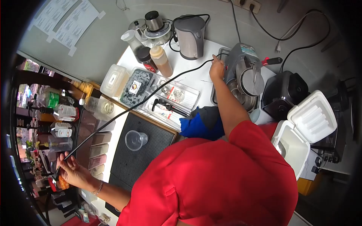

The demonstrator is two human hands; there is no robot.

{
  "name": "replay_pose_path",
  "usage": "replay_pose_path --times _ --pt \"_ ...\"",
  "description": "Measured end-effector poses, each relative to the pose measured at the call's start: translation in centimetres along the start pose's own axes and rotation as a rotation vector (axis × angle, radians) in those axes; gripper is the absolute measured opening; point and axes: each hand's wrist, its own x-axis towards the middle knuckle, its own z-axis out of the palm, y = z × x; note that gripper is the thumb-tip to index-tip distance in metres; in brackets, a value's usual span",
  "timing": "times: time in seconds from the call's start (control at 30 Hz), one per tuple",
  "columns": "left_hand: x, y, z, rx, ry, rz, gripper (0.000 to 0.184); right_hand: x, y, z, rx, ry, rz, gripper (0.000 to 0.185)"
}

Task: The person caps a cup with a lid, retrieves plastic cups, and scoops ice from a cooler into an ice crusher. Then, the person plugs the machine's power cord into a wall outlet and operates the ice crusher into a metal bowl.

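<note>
My left hand (71, 171) is closed on the end of a long black cord (124, 112) at the lower left. The cord stretches diagonally over the counter to the back of a grey appliance (241, 56) with a metal bowl or lid (252, 82) at its front. My right hand (217, 69) rests against the left side of that appliance, close to the cord, fingers apart and partly hidden. Below the cord, a clear plastic cup (135, 140) is on a black ribbed mat (124, 165).
A kettle (189, 37), a sauce bottle (161, 62) and lidded containers (135, 86) sit on the white counter. A blue cloth (196, 126) lies near my body. At right are a black appliance (284, 94) and an open white box (290, 150). Wall sockets (249, 4) are above.
</note>
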Motion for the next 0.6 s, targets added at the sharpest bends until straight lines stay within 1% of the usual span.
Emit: replay_pose_path --times 0.03,0.07,0.1,0.13,0.17,0.2,0.23,0.3,0.33,0.37,0.43,0.47,0.5,0.53,0.6 --pt "0.4 -0.3 -0.2 0.006 0.001 -0.024 0.033 1.3 1.4 1.9 0.413 -0.165 0.292 0.028" --pt "0.5 -0.6 0.0 0.047 -0.004 -0.022 0.035 2.2 0.8 2.8 1.189 -0.056 0.53 0.034" --pt "0.4 -0.7 0.3 0.064 -0.008 -0.054 0.037 2.9 0.7 3.4 1.181 -0.055 0.539 0.034" --pt "0.5 -0.9 0.4 0.088 -0.006 -0.041 0.038 3.5 -2.3 1.5 1.432 0.101 0.73 0.036" --pt "0.5 -1.0 0.3 0.115 -0.005 -0.029 0.038 3.7 -3.6 0.6 1.673 0.274 0.922 0.04" --pt "0.9 -1.2 -0.3 0.126 0.008 -0.031 0.038 5.3 0.0 3.7 1.731 0.199 0.934 0.045" --pt "1.0 -1.1 -0.6 0.148 -0.032 -0.045 0.038 5.6 0.2 4.2 1.719 0.206 0.945 0.045" --pt "0.9 -1.4 -1.0 0.313 -0.117 0.042 0.037 6.4 -1.5 4.7 1.375 0.262 0.823 0.047" --pt "0.6 -1.2 -0.4 0.373 -0.141 0.067 0.037 6.9 -2.8 4.2 1.305 0.292 0.909 0.041" --pt "0.4 -1.1 0.0 0.433 -0.163 0.094 0.036 7.3 -2.4 4.7 1.302 0.295 0.913 0.041" --pt "0.1 -0.6 0.9 0.251 -0.072 -0.073 0.036 8.4 -1.4 5.9 1.442 0.351 1.002 0.041" --pt "0.0 -0.5 1.1 0.288 -0.078 -0.056 0.036 8.8 -1.1 6.4 1.43 0.371 1.029 0.041" --pt "0.0 -0.4 1.3 0.287 -0.082 -0.053 0.036 8.6 -0.8 6.8 1.352 0.369 1.023 0.042" --pt "0.1 -0.3 1.4 0.351 -0.107 0.002 0.037 8.5 -0.5 7.1 1.209 0.356 0.992 0.044" --pt "1.3 0.2 1.9 0.472 -0.13 0.082 0.037 7.8 -0.2 7.4 0.773 0.272 0.881 0.047"
